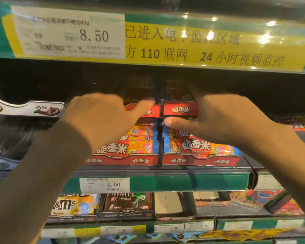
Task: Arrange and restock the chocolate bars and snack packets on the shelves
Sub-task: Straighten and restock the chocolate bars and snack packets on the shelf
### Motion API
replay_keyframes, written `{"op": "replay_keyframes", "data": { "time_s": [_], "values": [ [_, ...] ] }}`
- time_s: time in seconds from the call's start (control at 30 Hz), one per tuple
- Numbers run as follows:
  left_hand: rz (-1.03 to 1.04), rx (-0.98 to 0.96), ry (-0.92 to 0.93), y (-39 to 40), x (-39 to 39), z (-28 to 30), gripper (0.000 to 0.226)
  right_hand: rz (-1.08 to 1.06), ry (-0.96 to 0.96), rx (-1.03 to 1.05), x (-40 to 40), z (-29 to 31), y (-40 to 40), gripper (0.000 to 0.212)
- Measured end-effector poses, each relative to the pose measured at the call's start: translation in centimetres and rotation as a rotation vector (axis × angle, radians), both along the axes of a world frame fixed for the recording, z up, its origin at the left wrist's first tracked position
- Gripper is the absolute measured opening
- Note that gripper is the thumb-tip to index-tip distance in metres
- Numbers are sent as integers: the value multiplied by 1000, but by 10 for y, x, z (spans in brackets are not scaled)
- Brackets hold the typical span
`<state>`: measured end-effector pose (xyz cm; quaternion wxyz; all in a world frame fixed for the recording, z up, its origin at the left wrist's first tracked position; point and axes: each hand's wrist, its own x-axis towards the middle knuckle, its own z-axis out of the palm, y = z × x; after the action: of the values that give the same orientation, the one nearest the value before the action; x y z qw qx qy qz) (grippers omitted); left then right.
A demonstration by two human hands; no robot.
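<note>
1. While both arms reach into the middle shelf, the left hand rests on the left upper red display box, fingers hidden behind it, so its grasp cannot be told.
2. Right hand grasps the right upper red display box, thumb beneath, fingers over the top.
3. Both boxes sit atop the front trays of snack packets.
4. Step in hand appears to be squaring the stacked boxes; next calls for aligning them evenly against the black divider.

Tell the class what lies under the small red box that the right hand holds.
Under the small red box lies a red display tray of red and blue snack packets. The right hand covers some packets.
</note>
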<state>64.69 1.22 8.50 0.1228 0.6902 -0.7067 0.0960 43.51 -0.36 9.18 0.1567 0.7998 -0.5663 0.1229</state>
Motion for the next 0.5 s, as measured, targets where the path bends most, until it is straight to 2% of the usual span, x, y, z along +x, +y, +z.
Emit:
{"op": "replay_keyframes", "data": {
  "time_s": [0.1,0.3,0.4,0.5],
  "values": [
    [19,21,-5,4,-2,3,75,-1,30,-63,1,-4,9,92],
    [29,19,-7,4,-4,-4,72,-49,-21,-113,6,-10,21,68],
    [44,25,-28,2,-5,-5,66,-47,-29,-117,7,-11,21,66],
    [33,35,-53,1,-5,-2,75,-59,12,-85,6,-8,13,72]
  ]
}}
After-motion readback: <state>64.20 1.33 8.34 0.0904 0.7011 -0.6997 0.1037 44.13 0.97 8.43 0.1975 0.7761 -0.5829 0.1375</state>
